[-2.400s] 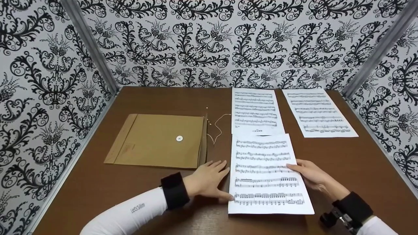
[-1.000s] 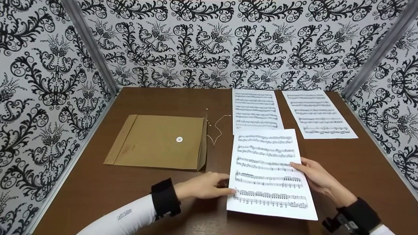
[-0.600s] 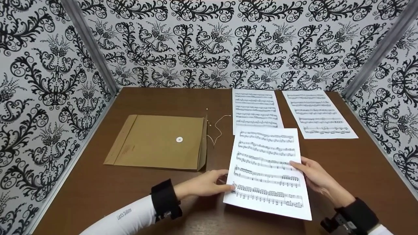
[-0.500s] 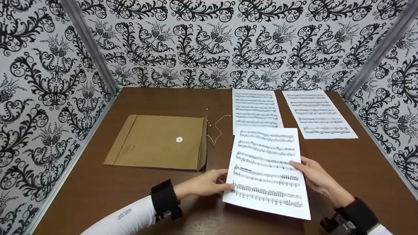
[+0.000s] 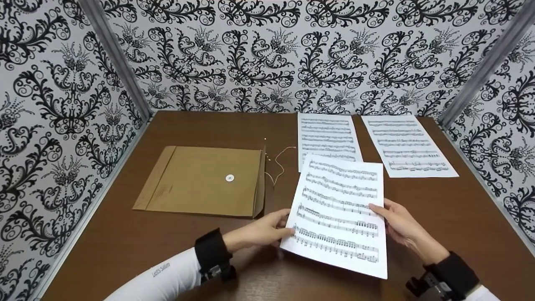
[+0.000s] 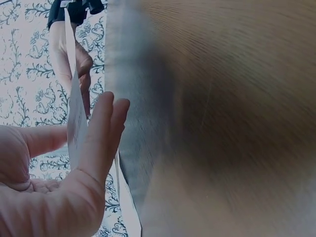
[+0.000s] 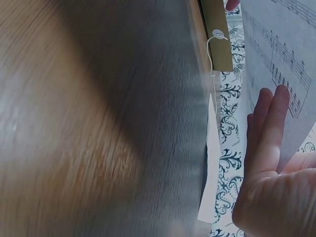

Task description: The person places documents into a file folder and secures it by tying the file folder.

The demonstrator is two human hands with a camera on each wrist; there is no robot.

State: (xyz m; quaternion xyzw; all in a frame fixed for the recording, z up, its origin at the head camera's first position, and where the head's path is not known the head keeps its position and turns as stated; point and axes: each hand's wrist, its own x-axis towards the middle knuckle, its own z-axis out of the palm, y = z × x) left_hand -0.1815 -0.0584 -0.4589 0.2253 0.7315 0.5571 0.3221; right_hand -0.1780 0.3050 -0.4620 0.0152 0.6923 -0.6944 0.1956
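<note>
A sheet of printed music (image 5: pixel 334 217) is held tilted over the table between both hands. At its lower left edge my left hand (image 5: pixel 263 230) pinches it, thumb on the printed face and fingers behind. My right hand (image 5: pixel 401 223) grips the right edge about halfway up, thumb on top. Seen edge-on in the left wrist view, the paper (image 6: pixel 76 123) passes between the thumb and straight fingers (image 6: pixel 101 133), raised off the tabletop. From the right wrist, the fingers (image 7: pixel 271 123) lie along the back of the paper, where the print shows through.
A brown paper envelope (image 5: pixel 200 179) with a white button (image 5: pixel 229 178) lies at the left, its flap at the right end. A thin string (image 5: pixel 282 167) trails from it. Two more music sheets (image 5: pixel 328 133) lie at the back right, the nearer one partly covered.
My left hand has gone from spread fingers beside the sheet to pinching its edge. The sheet has risen, turned slightly clockwise and shifted away from me, covering more of the sheet behind.
</note>
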